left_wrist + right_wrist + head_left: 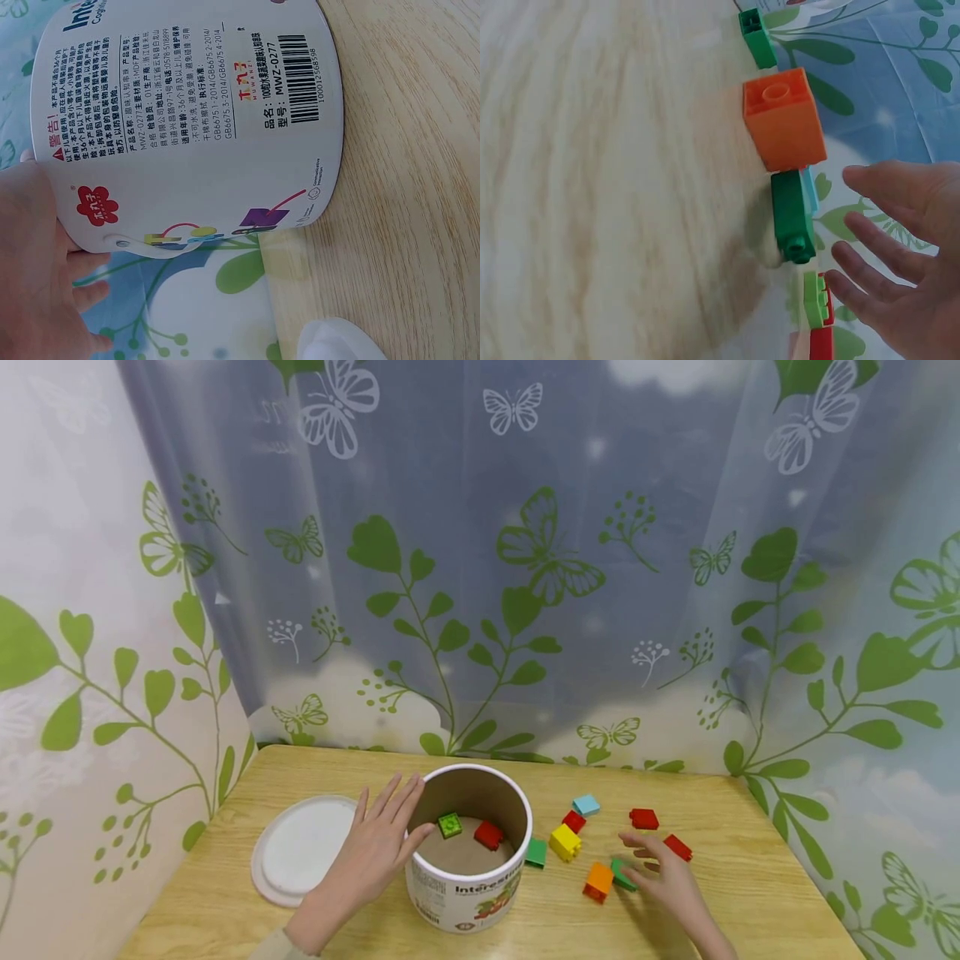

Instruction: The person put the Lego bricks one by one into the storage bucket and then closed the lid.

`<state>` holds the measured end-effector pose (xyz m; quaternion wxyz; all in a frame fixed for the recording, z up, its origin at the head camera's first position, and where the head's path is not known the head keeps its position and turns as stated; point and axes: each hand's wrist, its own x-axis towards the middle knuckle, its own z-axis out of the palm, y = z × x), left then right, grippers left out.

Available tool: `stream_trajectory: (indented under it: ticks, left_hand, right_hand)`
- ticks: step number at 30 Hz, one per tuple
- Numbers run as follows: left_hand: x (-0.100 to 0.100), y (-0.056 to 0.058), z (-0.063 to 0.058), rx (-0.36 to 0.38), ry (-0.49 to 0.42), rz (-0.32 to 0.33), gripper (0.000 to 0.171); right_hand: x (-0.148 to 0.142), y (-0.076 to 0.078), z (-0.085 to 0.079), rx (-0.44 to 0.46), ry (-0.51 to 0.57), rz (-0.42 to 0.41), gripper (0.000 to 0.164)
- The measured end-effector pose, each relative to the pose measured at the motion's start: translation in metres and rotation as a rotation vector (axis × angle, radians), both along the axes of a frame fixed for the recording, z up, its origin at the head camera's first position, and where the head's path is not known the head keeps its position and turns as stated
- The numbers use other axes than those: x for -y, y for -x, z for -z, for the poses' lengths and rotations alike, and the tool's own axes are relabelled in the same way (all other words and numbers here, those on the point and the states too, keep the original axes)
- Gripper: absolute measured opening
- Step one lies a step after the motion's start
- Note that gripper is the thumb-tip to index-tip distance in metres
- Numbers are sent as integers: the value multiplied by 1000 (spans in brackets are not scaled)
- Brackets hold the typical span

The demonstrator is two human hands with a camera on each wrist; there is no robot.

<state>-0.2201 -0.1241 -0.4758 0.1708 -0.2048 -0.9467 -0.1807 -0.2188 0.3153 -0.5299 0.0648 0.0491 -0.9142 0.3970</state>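
My left hand (pixel 377 845) rests on the left rim of a round white bucket (pixel 459 906), its fingers extended. Inside the bucket lie a light green block (pixel 450 825) and a red block (pixel 489 836). My right hand (pixel 667 874) hovers above the table with fingers spread and nothing held. Closest to it are a dark green block (pixel 622 875) and an orange block (pixel 598 882). In the right wrist view the fingers (pixel 874 281) stand apart from the dark green block (pixel 789 214). A light green block (pixel 815 300) shows there too.
Yellow (pixel 566 842), light blue (pixel 586 805) and green (pixel 536 852) blocks lie right of the bucket. Several red blocks (pixel 643 818) are scattered among them. A white lid (pixel 303 847) lies left of the bucket. A patterned curtain (pixel 465 568) hangs behind the wooden table (pixel 757 877).
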Motion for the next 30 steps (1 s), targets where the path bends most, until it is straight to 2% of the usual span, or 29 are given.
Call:
stream_trajectory:
  ticks: [9,22,30]
  left_hand:
    - [0,0,0,12,2,4,67]
    - [1,0,1,-3,7,4,68]
    - [1,1,1,-2,-8,2,67]
  right_hand:
    - [-5,2,7,113,-25,-45,51]
    - [0,8,9,129,-184,-5,42]
    - [1,6,6,124,-182,26,40]
